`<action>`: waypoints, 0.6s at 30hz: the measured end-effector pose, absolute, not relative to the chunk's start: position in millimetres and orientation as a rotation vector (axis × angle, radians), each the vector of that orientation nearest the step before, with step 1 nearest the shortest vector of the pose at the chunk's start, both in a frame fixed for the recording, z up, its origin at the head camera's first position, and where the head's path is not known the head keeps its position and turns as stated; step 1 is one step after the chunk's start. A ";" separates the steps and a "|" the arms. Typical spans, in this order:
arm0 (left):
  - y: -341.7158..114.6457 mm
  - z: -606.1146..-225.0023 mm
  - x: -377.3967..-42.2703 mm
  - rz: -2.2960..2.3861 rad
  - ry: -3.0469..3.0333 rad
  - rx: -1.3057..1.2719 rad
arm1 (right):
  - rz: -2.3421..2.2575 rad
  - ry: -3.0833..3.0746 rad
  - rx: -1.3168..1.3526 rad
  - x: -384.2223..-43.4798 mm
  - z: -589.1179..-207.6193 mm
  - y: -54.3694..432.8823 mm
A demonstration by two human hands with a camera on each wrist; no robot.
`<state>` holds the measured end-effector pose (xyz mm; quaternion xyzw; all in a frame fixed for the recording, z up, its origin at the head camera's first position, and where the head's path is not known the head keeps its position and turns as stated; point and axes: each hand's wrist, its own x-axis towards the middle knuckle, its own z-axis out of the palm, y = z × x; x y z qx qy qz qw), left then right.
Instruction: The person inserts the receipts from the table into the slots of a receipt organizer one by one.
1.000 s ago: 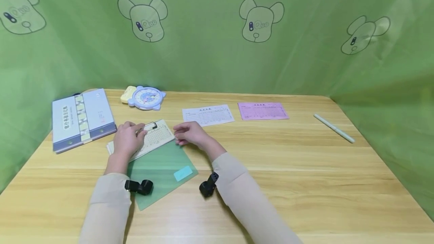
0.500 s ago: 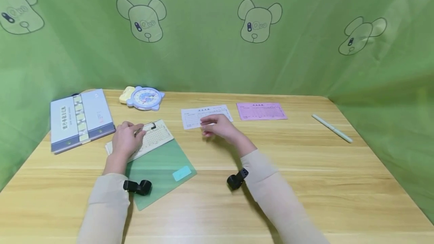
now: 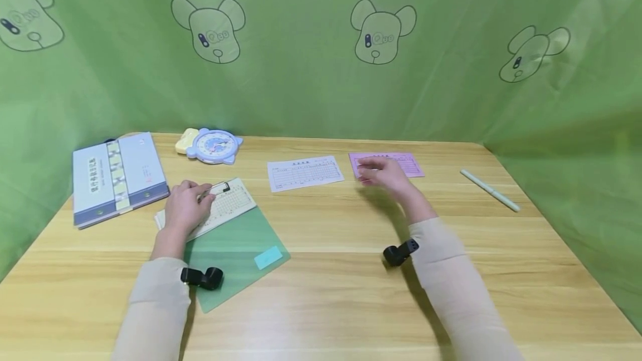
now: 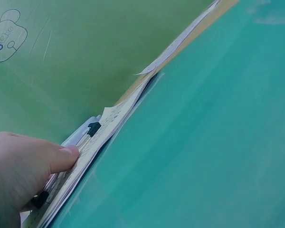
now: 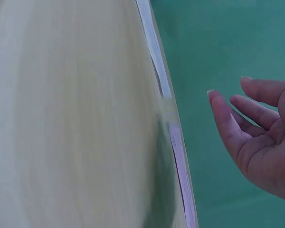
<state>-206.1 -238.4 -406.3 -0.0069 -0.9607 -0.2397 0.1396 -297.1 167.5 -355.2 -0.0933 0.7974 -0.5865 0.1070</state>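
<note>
In the head view my left hand (image 3: 186, 209) is at the left side of a green plastic clip folder (image 3: 236, 255). Thumb and fingers hold its metal clip (image 4: 92, 129), a thin bar with black ends, over a stack of cream printed forms (image 3: 236, 202). The left wrist view shows the thumb against the bar; the other fingertips are mostly hidden. My right hand (image 3: 388, 176) hovers over a pink printed form (image 3: 412, 166), covering part of it. Its fingers (image 5: 223, 116) are spread and loosely bent, with nothing between them.
A white printed form (image 3: 305, 174) lies between the folder and the pink form. A blue-white binder (image 3: 145, 155) is at the left, with a blue toy-like clock (image 3: 215, 146) behind. A pale green pen (image 3: 490, 190) lies at the right. Green cloth surrounds the wooden table.
My right hand has left the edge of the cream forms and moved right, past the white form, to above the pink form. The left hand has stayed at the clip.
</note>
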 end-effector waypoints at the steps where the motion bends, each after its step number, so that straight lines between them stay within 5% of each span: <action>1: -238.7 -406.1 -205.8 -0.699 -2.778 -0.019 | -1.732 2.357 -0.263 -298.5 -355.3 174.2; 18: -239.5 -407.2 -207.6 -0.725 -2.791 -0.021 | -1.684 2.499 -0.019 -316.3 -365.0 247.9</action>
